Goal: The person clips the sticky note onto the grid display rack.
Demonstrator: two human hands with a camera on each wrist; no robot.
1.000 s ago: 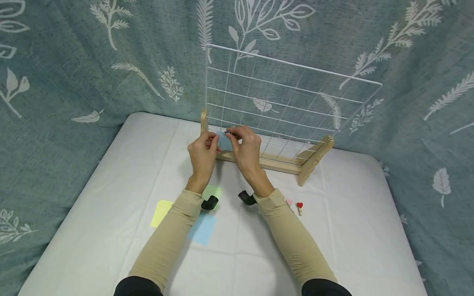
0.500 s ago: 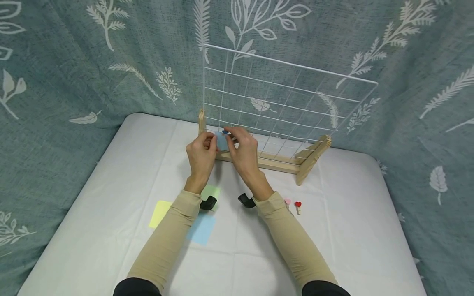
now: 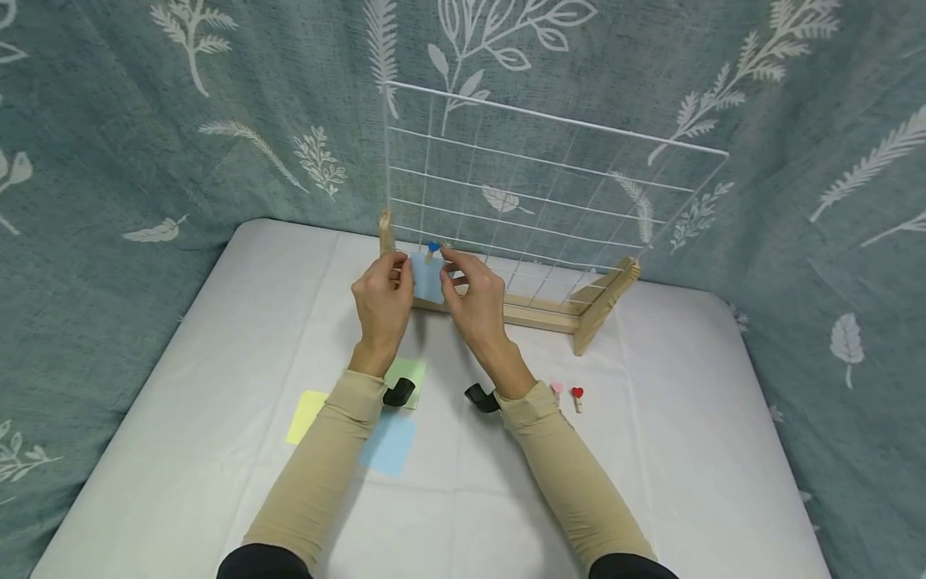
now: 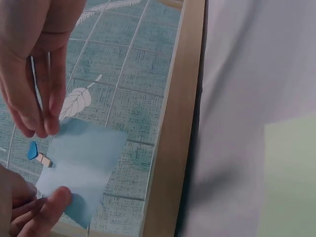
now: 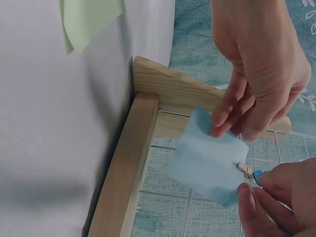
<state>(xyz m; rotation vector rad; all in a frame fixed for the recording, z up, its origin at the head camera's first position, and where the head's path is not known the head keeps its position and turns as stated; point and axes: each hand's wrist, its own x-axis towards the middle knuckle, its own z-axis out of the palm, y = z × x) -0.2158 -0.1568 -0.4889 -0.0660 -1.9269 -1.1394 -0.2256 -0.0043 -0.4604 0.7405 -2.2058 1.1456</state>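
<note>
A light blue sticky note [image 3: 428, 280] hangs against the white wire grid [image 3: 557, 165], near its lower left. At the note's top edge sits a small wooden clothespin with a blue heart [image 3: 433, 248]. My left hand [image 3: 383, 301] pinches the note's left edge, its thumb lying on the paper in the left wrist view. My right hand [image 3: 477, 301] is at the note's right edge, thumb and index finger apart, fingertips right by the upper corner. In the left wrist view the clothespin [image 4: 40, 157] shows uncovered between both hands.
The grid stands in a wooden base [image 3: 538, 318] on the white-covered table [image 3: 687, 450]. A yellow note [image 3: 305, 416], a green note [image 3: 408, 376] and another blue note [image 3: 391, 446] lie near the left forearm. A pink heart clothespin [image 3: 556, 388] and a red heart one [image 3: 577, 394] lie by the right sleeve.
My right fingers have come off the blue heart clothespin, which now shows whole on the note, and have moved to the note's right edge. The left hand keeps its place at the left edge.
</note>
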